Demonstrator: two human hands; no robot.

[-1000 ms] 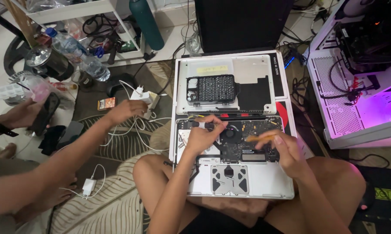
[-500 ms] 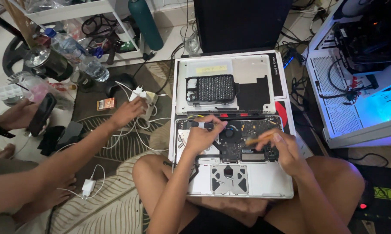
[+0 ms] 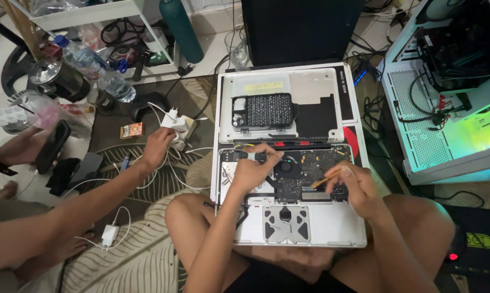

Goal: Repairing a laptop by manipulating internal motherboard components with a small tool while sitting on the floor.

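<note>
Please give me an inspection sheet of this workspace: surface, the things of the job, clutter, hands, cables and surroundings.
Surface: patterned rug; opened laptop rests on crossed legs.
Job's things: bare board with fan; removed cover behind, holding a black bit case.
Clutter: bottle, small box, white adapter.
Hands: left hand on a tool at the board; right hand holds an orange stick. A co-worker's hand touches a white plug; the other holds a phone.
Cables: white leads across the rug.
Surroundings: lit white PC case, green flask.
</note>
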